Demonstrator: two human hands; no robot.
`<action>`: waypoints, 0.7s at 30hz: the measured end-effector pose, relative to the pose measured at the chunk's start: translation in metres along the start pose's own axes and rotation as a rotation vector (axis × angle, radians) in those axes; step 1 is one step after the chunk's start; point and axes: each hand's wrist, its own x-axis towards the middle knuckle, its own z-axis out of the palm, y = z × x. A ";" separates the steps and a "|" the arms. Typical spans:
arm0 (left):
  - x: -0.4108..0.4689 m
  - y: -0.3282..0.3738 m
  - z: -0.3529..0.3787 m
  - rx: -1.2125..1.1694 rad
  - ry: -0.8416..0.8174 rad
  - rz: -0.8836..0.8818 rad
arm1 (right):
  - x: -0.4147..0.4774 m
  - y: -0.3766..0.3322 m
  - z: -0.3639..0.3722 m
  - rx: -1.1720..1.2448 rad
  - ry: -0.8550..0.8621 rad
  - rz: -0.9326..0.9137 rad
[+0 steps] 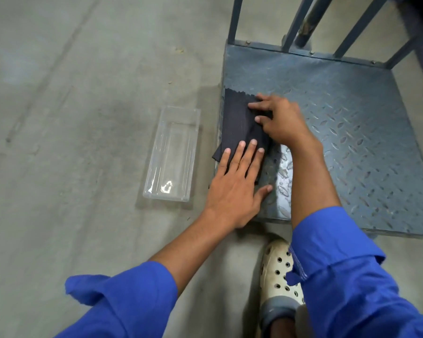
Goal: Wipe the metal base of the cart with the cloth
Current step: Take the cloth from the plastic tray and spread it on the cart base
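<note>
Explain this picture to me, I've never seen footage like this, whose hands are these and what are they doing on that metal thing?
There is one picture, taken by a camera worn on a person's head, looking down at their own two hands. No machine is involved.

The person, in blue sleeves, leans over a cart's metal base, a grey plate with a raised tread pattern and upright bars at its far edge. A dark cloth lies on the plate's left side. The left hand presses flat on the cloth's near end; the right hand presses its far part. Neither hand is closed around it.

On the concrete floor beside the cart sits an empty-looking clear plastic tray. At the bottom you see the person's white perforated shoe.
</note>
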 end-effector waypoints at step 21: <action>0.018 -0.043 -0.034 -0.611 0.348 -0.525 | -0.058 -0.017 0.030 0.163 0.158 0.095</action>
